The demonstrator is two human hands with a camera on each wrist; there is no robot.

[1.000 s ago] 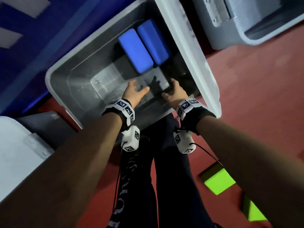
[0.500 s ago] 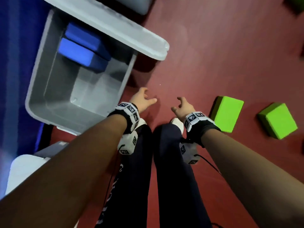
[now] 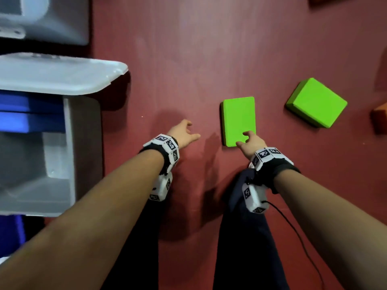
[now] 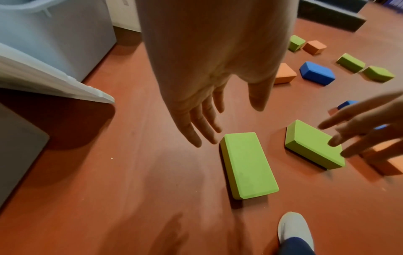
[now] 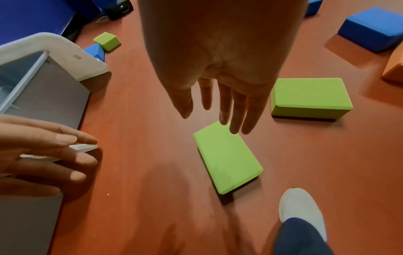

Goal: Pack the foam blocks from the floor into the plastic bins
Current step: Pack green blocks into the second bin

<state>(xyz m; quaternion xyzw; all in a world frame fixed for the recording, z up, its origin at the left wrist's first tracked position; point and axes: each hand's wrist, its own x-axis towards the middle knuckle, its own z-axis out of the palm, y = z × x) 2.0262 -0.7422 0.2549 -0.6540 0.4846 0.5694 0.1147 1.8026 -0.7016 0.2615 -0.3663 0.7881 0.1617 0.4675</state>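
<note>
Overhead, both hands hang empty above the green block [image 3: 238,120], fingers outstretched.

Head view straight down; wrist views low, forward; all share green block [image 3: 238,120].

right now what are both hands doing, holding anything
Left hand: open, holding nothing, above the floor.
Right hand: open, holding nothing, over the near green block.
</note>
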